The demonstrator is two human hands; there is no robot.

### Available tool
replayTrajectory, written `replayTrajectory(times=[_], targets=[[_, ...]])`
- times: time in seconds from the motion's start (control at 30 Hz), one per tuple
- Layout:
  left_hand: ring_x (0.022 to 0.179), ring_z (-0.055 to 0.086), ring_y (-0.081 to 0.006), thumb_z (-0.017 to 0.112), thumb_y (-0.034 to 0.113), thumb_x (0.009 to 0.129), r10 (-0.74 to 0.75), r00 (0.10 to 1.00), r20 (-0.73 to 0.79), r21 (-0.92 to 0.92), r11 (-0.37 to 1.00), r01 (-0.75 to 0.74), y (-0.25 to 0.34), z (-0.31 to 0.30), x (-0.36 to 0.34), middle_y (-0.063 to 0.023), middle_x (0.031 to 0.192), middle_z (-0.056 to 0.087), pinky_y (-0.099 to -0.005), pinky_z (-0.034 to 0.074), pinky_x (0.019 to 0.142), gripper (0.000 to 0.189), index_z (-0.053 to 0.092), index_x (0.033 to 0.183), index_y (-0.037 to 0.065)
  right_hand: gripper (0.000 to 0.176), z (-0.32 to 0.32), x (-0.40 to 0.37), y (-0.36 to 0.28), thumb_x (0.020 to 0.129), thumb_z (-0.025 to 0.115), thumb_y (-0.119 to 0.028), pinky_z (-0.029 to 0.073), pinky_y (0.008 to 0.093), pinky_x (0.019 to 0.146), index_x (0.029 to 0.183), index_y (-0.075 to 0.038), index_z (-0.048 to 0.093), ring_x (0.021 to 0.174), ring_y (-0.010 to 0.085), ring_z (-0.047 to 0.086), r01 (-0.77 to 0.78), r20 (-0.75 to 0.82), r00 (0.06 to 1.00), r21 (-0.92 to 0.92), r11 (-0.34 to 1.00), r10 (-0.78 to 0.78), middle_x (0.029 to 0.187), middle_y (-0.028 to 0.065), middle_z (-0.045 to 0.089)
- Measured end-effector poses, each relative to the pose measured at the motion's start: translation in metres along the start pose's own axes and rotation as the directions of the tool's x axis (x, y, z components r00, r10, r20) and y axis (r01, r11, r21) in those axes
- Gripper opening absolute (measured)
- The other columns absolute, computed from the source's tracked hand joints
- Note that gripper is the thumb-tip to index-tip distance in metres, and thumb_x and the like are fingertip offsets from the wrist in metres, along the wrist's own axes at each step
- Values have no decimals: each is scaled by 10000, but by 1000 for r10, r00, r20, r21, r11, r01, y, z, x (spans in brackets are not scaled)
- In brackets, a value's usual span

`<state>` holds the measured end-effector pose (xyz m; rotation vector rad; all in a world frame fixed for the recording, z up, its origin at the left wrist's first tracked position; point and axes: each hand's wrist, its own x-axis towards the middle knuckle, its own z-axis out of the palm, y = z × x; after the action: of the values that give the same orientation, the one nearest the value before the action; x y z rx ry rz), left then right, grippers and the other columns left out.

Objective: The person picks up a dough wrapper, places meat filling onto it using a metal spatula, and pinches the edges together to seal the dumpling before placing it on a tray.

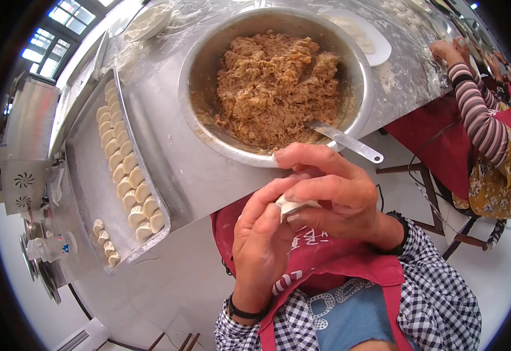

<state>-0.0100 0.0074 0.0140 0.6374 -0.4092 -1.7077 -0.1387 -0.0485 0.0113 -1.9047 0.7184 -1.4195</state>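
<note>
Between the fingers of both hands is a small pale dumpling [293, 206], mostly covered by them. My left hand [264, 245] pinches it from the left, thumb and fingertips bent around it. From the right, my right hand [340, 196] presses on the same dumpling, its index finger arched above. Just beyond the hands stands a large metal bowl [188, 111] of brown minced filling [276, 88]. A metal spatula [352, 143] is stuck in the filling, its handle resting over the rim.
At the left, a metal tray [85, 193] holds rows of folded dumplings [124, 167] and a few smaller ones [106, 243]. A white plate [378, 47] with dough wrappers lies behind the bowl. Another person's hands [447, 51] work at the floury table's right side, near a stool [428, 193].
</note>
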Motion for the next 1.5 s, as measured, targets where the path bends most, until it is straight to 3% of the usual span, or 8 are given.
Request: replayTrajectory(times=[0.5, 0.6, 0.8, 0.9, 1.1, 1.17, 1.3, 1.5], targets=[[1089, 519, -264, 394, 142, 916, -32, 999, -34, 6, 999, 32, 1, -2, 1, -197, 1196, 482, -396, 456, 900, 369, 397, 1224, -61, 160, -6, 5, 5, 631, 715, -51, 489, 288, 681, 748, -28, 609, 880, 229, 594, 140, 91, 986, -2, 990, -139, 1041, 154, 584], [1085, 522, -254, 386, 135, 919, 1, 1000, -7, -64, 998, -1, 2, -5, 1, -188, 1185, 490, -395, 457, 898, 348, 411, 1213, -50, 141, -1, 6, -2, 637, 706, -52, 486, 305, 698, 732, -36, 603, 880, 234, 594, 9, -6, 1000, 23, 1000, -9, 1014, 138, 593], [1083, 522, -270, 383, 139, 921, -21, 999, -27, -56, 998, 19, 0, -9, 1, -190, 1186, 492, -400, 456, 908, 335, 419, 1197, -46, 122, -5, 7, 7, 650, 695, -37, 487, 306, 710, 734, -38, 607, 892, 237, 594, 155, 96, 983, 6, 988, -155, 1020, 139, 595], [1084, 502, -195, 377, 110, 931, -22, 1000, 2, -90, 996, 22, 5, -1, 1, -145, 1172, 505, -329, 424, 907, 324, 429, 1217, -33, 121, 0, 8, 3, 651, 695, -32, 488, 304, 707, 734, -39, 607, 891, 235, 594, 145, 77, 987, -19, 989, -143, 1015, 133, 597], [1111, 498, -228, 367, 107, 934, -16, 998, 66, -163, 986, 26, 1, -14, 2, -170, 1212, 486, -359, 420, 941, 319, 427, 1216, -31, 135, 1, 5, 4, 638, 698, -35, 481, 319, 719, 740, -40, 610, 884, 245, 591, -1, 13, 1000, 122, 992, 0, 992, 119, 603], [1111, 498, -231, 368, 109, 935, -16, 998, 60, -166, 986, 26, 1, -11, 3, -173, 1218, 482, -356, 425, 932, 315, 430, 1212, -29, 150, -3, 9, 10, 638, 705, -34, 482, 304, 720, 765, -30, 625, 890, 230, 588, 166, 93, 981, 59, 984, -171, 1014, 134, 600], [1102, 502, -227, 369, 115, 938, 5, 998, 57, -145, 989, 3, 3, -7, 3, -166, 1212, 486, -347, 434, 915, 308, 436, 1204, -25, 162, 0, 11, 5, 637, 706, -31, 486, 304, 745, 779, -21, 627, 920, 236, 588, 171, 102, 979, 35, 985, -174, 1047, 150, 589], [1083, 523, -266, 383, 130, 928, 29, 999, 24, -146, 989, -25, 3, -7, 1, -193, 1194, 488, -387, 462, 913, 295, 433, 1164, -40, 145, 3, 6, -2, 671, 703, -36, 485, 322, 794, 785, -13, 617, 973, 262, 584, -7, 23, 1000, 161, 987, 3, 1082, 169, 568]])
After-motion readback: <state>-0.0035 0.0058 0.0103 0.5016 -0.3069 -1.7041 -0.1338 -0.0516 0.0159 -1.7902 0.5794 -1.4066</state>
